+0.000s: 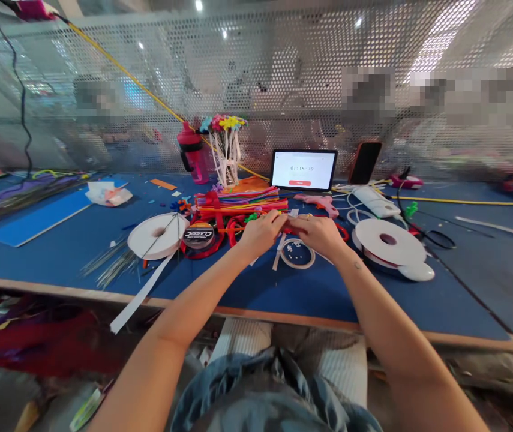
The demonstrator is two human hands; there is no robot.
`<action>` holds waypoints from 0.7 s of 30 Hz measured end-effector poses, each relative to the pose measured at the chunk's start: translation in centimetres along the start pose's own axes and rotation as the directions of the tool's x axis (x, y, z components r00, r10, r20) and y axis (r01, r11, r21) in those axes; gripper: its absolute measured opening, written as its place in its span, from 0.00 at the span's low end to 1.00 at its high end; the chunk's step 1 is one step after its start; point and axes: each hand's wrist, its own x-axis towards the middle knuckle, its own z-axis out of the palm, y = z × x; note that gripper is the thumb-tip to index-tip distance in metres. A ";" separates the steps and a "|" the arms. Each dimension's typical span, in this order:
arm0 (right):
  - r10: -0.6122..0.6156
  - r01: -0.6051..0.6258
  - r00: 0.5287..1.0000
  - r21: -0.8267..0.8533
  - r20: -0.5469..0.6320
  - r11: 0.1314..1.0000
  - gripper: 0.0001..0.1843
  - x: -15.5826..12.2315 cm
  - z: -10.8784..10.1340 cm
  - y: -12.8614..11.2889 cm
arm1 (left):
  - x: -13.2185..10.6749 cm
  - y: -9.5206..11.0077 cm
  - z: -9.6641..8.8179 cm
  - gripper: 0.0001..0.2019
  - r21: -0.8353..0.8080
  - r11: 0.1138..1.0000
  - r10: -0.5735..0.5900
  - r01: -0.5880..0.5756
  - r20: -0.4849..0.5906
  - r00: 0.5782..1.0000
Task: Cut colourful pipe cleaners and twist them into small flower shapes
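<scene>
Over the middle of the blue table, my left hand [263, 233] and my right hand [318, 231] come close together, fingers pinched. Whatever they grip is mostly hidden behind the fingers. A white ribbon strip [278, 255] hangs between the hands. A small green fuzzy flower [251, 217] shows just beyond the left hand. Below the right hand lies a white ring [298, 266] with tiny white bits inside it. Behind the hands is a bundle of red, pink and purple pipe cleaners [238, 204]. A pink glue gun [319, 203] rests beyond the right hand.
White ribbon spools stand left [146, 241] and right [407, 245]. Near the left one are a black-labelled roll [199, 236] and thin wires [119, 264]. Behind stand a pink bottle [193, 157], pipe-cleaner flowers [227, 124], a tablet [303, 169], a phone [365, 162] and mesh [265, 60].
</scene>
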 end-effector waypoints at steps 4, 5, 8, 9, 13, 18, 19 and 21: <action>0.135 -0.100 0.987 0.330 -0.084 0.939 0.13 -0.1 0.8 1.5 | 0.2 -1.0 0.9 0.16 -0.011 1.000 0.007 -0.008 -0.070 0.997; 0.175 -0.121 0.981 0.450 -0.081 0.885 0.12 -0.1 0.9 1.7 | 0.2 -1.2 1.1 0.17 -0.017 1.000 0.010 -0.012 -0.090 0.996; 0.317 -0.154 0.948 0.816 -0.037 0.557 0.13 0.1 1.3 1.4 | 0.2 -0.9 1.4 0.18 -0.029 0.999 0.012 -0.016 -0.144 0.990; 0.353 -0.145 0.936 0.896 -0.014 0.420 0.13 0.1 1.4 1.2 | 0.2 -0.7 1.4 0.19 -0.030 0.999 0.017 -0.022 -0.149 0.989; 0.413 -0.105 0.906 0.994 0.090 0.013 0.13 0.1 1.9 0.3 | 0.2 0.7 1.5 0.23 -0.013 0.993 0.119 -0.120 -0.070 0.990; 0.445 -0.114 0.880 0.983 0.167 -0.144 0.15 -0.2 2.2 -0.5 | 0.0 1.3 2.1 0.24 0.033 0.983 0.178 -0.178 0.006 0.984; 0.444 -0.122 0.878 0.981 0.178 -0.153 0.15 -0.2 2.2 -0.7 | -0.1 1.2 2.2 0.23 0.038 0.984 0.172 -0.172 0.008 0.985; 0.428 -0.140 0.882 0.977 0.198 -0.163 0.16 -0.4 2.4 -1.0 | -0.1 1.1 2.4 0.23 0.042 0.988 0.152 -0.151 -0.025 0.988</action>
